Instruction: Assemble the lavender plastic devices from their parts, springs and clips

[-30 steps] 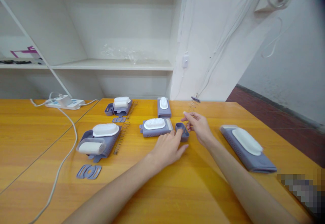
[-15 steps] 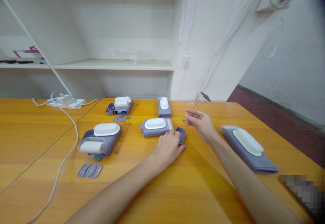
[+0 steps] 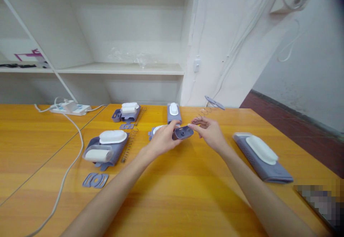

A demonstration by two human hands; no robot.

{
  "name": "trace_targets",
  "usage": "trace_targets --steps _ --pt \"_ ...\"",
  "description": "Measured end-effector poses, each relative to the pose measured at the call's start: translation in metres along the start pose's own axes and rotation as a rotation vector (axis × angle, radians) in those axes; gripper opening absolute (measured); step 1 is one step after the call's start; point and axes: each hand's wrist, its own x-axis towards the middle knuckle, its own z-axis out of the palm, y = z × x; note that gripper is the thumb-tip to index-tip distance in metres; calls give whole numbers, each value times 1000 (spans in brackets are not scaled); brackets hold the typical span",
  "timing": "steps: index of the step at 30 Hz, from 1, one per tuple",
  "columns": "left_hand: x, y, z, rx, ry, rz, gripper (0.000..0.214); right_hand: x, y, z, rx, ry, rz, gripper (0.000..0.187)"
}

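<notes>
My left hand (image 3: 161,139) is closed round a small purple cup-shaped part (image 3: 183,132) and holds it above the yellow table (image 3: 172,194). My right hand (image 3: 210,131) pinches the near end of a thin wire spring (image 3: 203,113), whose far end carries a flat purple plate (image 3: 214,102) raised in the air. The right fingertips almost touch the cup part. Behind my left hand lies a purple base with a white brush (image 3: 157,129), partly hidden.
A long purple unit with a white pad (image 3: 262,156) lies right. Another purple unit (image 3: 173,112) sits behind the hands, further purple sets (image 3: 107,148) (image 3: 128,112) to the left with loose springs (image 3: 128,145) and a flat plate (image 3: 95,180). A white power strip (image 3: 70,108) and cable (image 3: 68,169) lie far left.
My left hand has lifted the small purple cup part off the table and turned it toward the right hand. The right hand has kept the spring and moved slightly closer.
</notes>
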Motion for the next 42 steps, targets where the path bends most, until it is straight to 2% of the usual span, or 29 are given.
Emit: trace_targets --steps 6,14,19,28,33,36,40,42 --pt "1 -7 5 -34 -10 69 55 -4 2 10 -345 -3 -143 25" --pt "2 -14 4 -153 -60 86 59 -3 2 8 -446 -165 -154 12" --pt "2 -16 4 -147 -62 90 59 -4 3 8 -490 -138 -174 12" --pt "2 -9 2 -213 -42 119 51 -6 5 9 -642 -184 -167 14" --pt "0 -2 0 -352 -52 99 53 -5 4 8 -559 -187 -97 11" --pt "1 -1 -6 -437 -60 55 56 -6 2 11 -377 -153 -72 15" --pt "6 -9 -25 -583 27 -12 51 -12 -4 15 -110 13 -75 39" --pt "9 -18 -35 -689 119 -45 48 -13 -1 18 -55 124 -117 41"
